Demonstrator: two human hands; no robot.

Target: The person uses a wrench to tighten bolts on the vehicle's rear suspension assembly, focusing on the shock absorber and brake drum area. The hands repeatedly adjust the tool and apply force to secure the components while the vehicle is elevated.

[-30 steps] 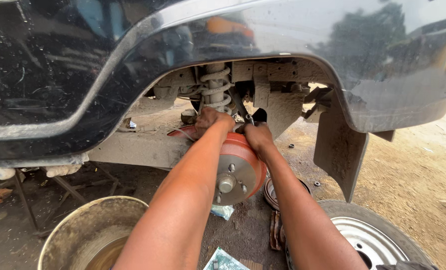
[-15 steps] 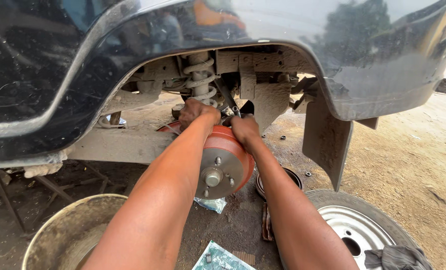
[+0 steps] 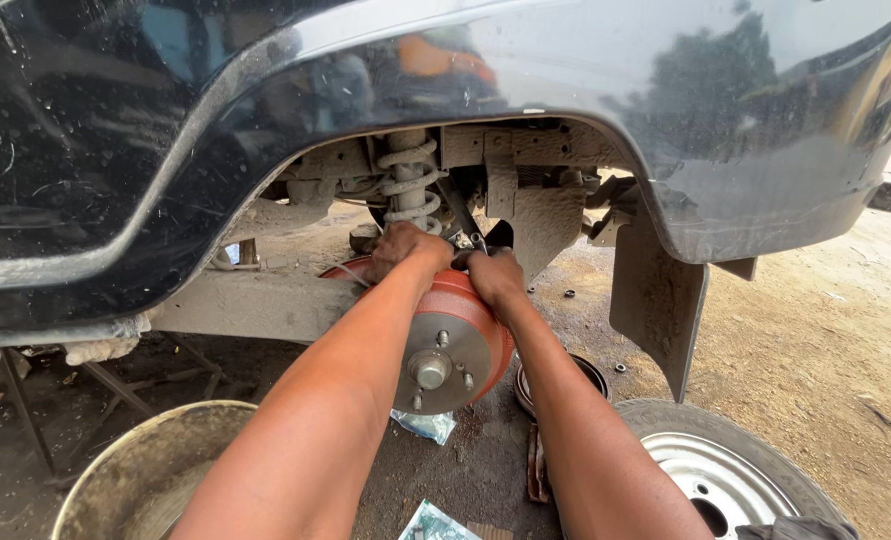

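Both my arms reach into the wheel arch of a dark car body (image 3: 266,110). A red brake drum (image 3: 456,340) with wheel studs faces me, no wheel on it. My left hand (image 3: 406,248) rests on top of the drum's back edge, fingers curled behind it. My right hand (image 3: 494,272) sits just to the right, closed around a small dark tool or fitting behind the drum; what exactly it grips is hidden. A coil spring (image 3: 408,185) stands right above the hands.
A removed wheel with tyre (image 3: 726,470) lies on the ground at lower right. A round metal basin (image 3: 136,470) sits lower left. A mud flap (image 3: 656,300) hangs right of the drum. A plastic wrapper (image 3: 424,425) and small loose parts lie on the dirt.
The view has shifted slightly. Both hands stay behind the top of the drum with only small movement.
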